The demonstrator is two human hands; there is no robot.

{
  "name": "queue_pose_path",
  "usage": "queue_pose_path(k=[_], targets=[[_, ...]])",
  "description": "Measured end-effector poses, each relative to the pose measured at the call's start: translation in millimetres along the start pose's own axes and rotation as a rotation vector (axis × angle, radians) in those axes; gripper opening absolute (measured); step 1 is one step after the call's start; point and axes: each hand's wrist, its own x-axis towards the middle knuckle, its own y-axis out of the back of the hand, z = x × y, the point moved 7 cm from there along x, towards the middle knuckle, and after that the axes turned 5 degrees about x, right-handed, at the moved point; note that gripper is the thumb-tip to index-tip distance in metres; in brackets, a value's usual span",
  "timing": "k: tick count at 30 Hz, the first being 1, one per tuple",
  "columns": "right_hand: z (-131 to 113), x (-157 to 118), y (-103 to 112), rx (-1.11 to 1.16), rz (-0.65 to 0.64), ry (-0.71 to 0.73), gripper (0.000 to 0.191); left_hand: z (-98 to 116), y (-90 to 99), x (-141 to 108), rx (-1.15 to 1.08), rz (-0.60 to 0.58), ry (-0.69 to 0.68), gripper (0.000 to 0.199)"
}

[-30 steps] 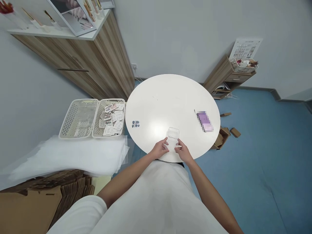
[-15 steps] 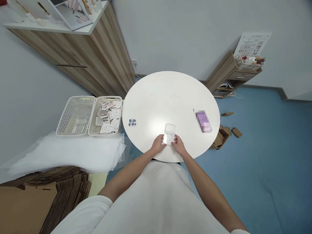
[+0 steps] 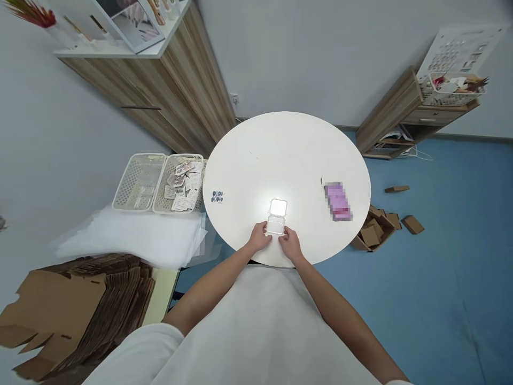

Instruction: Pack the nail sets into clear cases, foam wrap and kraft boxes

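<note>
A small clear plastic box [image 3: 276, 225] lies near the front edge of the white round table [image 3: 296, 149], its hinged lid [image 3: 278, 207] folded back away from me. My left hand [image 3: 259, 237] holds the box's left side, fingertips along the wall and thumb at the front corner. On the opposite side, my right hand [image 3: 291, 245] has its fingers at the right wall and its thumb near the front right corner. Nothing distinct shows inside the box. To the left on the table sits a small card of dark blue press-on nails [image 3: 217, 197].
A blurred purple item [image 3: 338, 201] lies at the table's right. Left of the table stand two white baskets [image 3: 160, 184], one with many small packs, above white sheets [image 3: 132, 235] and stacked flat cardboard [image 3: 116, 299]. A cardboard box [image 3: 372, 232] is on the floor at right.
The lid has tipped farther back, and the box now looks flat on the table. My right thumb has slid off the box's front toward its corner. The whole view has shifted slightly.
</note>
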Motion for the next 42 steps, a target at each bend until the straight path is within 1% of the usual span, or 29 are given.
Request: queue_pose_path(k=[4,6,9,13,16,18,19,21,24,27,29,31,33,35,38,40,42], targets=[[-14.8,15.1,3.6,-0.035,-0.046,0.053,0.035,7.6,2.1,9.0,-0.061,0.039,0.011,0.054],[-19.6,20.5,3.7,-0.037,-0.063,0.071,0.033,8.9,2.6,11.7,-0.075,0.046,0.019,0.055],[-19.6,23.7,2.6,-0.028,-0.069,0.065,0.039,8.8,0.9,12.1,-0.074,0.032,0.017,0.058],[-10.9,18.0,5.8,-0.019,-0.003,0.002,0.057,4.1,3.1,5.8,-0.066,0.03,0.015,0.057],[-12.6,8.4,9.1,-0.035,0.073,0.024,0.065,-2.8,17.4,-1.0,-0.02,0.05,-0.011,0.052],[-21.9,2.5,8.1,-0.07,0.127,0.095,0.065,-9.1,35.7,-4.5,0.054,0.065,-0.051,0.044],[-28.1,0.6,4.8,-0.09,0.139,0.132,0.064,-13.2,48.0,-5.6,0.101,0.077,-0.07,0.04],[-40.9,0.4,-11.1,-0.126,0.096,0.18,0.061,-23.4,78.2,-5.6,0.197,0.118,-0.099,0.033],[-60.0,8.6,-50.4,-0.187,-0.046,0.204,0.056,-41.0,132.6,2.1,0.324,0.206,-0.097,0.031],[-78.2,25.4,-92.6,-0.267,-0.142,0.208,0.053,-54.3,182.6,20.8,0.426,0.252,-0.065,0.035],[-89.9,39.0,-119.3,-0.333,-0.194,0.221,0.052,-57.8,206.0,38.1,0.472,0.228,-0.053,0.041],[-101.3,52.9,-142.4,-0.424,-0.219,0.246,0.052,-57.0,219.0,56.1,0.52,0.151,-0.058,0.046],[-111.5,66.3,-161.4,-0.517,-0.214,0.266,0.053,-53.4,226.1,71.6,0.567,0.089,-0.07,0.052],[-118.9,78.6,-178.2,-0.573,-0.212,0.263,0.054,-54.0,230.1,83.8,0.631,0.036,-0.018,0.054],[-126.5,95.9,-198.9,-0.627,-0.189,0.248,0.055,-56.4,230.1,95.8,0.678,-0.036,0.024,0.059],[-129.7,106.3,-209.9,-0.661,-0.167,0.237,0.058,-57.5,227.9,101.1,0.685,-0.067,0.002,0.06],[-131.4,115.0,-218.9,-0.703,-0.154,0.227,0.062,-58.9,226.2,104.8,0.692,-0.074,-0.028,0.059]])
